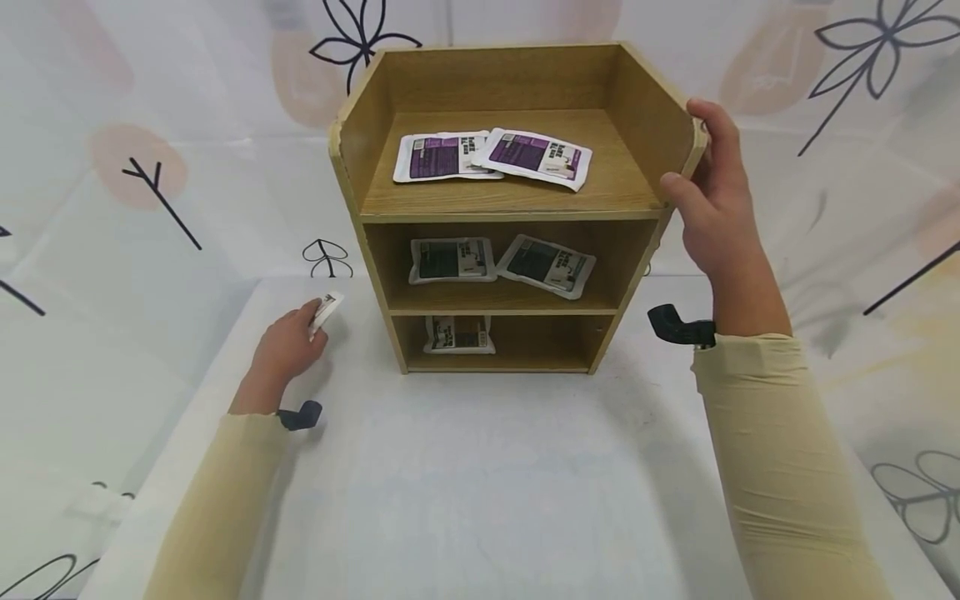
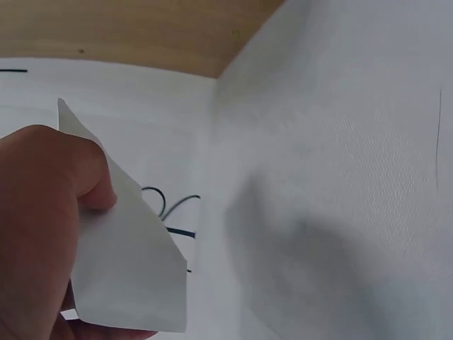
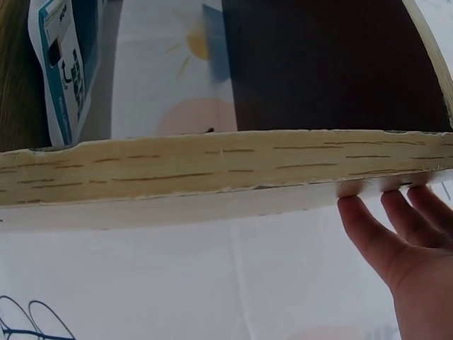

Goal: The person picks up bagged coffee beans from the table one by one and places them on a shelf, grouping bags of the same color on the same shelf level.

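Observation:
A wooden shelf unit (image 1: 510,213) stands on the white table. My right hand (image 1: 712,200) grips the upper part of its right side panel, thumb at the front edge. In the right wrist view, fingertips (image 3: 354,205) touch that panel's outer face. To the left of the shelf, low over the table, my left hand (image 1: 288,346) pinches a flat white packet (image 1: 326,312). Its blank side (image 2: 134,269) faces the left wrist camera, with the thumb across it. Two purple-printed packets (image 1: 532,157) overlap on the top shelf.
Two dark green packets (image 1: 547,267) lie on the middle shelf. One brown-printed packet (image 1: 459,334) is at the left of the bottom shelf. A white cloth backdrop (image 1: 187,75) with flower drawings hangs behind and beside the white table (image 1: 465,483).

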### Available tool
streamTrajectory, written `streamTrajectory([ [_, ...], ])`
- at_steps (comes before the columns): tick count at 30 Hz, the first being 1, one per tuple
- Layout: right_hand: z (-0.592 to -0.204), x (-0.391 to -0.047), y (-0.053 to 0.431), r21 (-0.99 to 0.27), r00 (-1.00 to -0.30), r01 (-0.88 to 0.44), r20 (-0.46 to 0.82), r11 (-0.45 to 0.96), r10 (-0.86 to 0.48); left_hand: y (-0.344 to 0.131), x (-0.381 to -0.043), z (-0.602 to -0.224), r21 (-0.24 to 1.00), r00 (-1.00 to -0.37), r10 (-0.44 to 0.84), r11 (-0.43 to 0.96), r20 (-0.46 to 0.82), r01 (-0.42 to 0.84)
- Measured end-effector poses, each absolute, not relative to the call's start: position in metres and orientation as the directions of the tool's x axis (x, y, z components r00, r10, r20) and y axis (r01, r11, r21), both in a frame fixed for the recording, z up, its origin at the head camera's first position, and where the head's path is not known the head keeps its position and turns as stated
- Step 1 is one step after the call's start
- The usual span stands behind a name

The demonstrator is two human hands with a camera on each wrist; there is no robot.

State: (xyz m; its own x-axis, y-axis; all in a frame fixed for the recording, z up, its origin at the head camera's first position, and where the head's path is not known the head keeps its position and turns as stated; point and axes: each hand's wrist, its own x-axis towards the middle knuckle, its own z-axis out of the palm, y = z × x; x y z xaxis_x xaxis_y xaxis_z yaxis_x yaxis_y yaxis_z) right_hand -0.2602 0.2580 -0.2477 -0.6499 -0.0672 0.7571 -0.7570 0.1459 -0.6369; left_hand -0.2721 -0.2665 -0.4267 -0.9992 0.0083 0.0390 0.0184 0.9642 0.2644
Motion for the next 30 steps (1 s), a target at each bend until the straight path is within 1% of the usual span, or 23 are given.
streamTrajectory([
  [9,-0.245,-0.259,0.255,-0.660,-0.668,-0.743,0.742,0.114,-0.057,-0.258,-0.241,-0.407,0.234,-0.992,0.118,0.964,0.050,0.126],
  [14,-0.245,-0.260,0.257,-0.647,-0.660,-0.747,0.749,0.150,-0.056,-0.255,-0.226,-0.399,0.228,-0.985,0.163,0.958,0.058,0.172],
  [19,-0.245,-0.258,0.257,-0.714,-0.722,-0.688,0.691,0.129,-0.026,-0.250,-0.215,-0.392,0.229,-0.980,0.193,0.953,0.043,0.197],
  [22,-0.245,-0.257,0.257,-0.749,-0.754,-0.654,0.657,0.106,-0.011,-0.247,-0.209,-0.388,0.245,-0.976,0.217,0.945,0.026,0.217],
  [25,-0.245,-0.258,0.257,-0.752,-0.755,-0.653,0.655,0.091,-0.012,-0.243,-0.204,-0.385,0.273,-0.970,0.241,0.933,0.004,0.233],
  [30,-0.246,-0.257,0.257,-0.751,-0.757,-0.649,0.653,0.123,-0.013,-0.233,-0.195,-0.381,0.327,-0.962,0.272,0.912,-0.037,0.246],
])
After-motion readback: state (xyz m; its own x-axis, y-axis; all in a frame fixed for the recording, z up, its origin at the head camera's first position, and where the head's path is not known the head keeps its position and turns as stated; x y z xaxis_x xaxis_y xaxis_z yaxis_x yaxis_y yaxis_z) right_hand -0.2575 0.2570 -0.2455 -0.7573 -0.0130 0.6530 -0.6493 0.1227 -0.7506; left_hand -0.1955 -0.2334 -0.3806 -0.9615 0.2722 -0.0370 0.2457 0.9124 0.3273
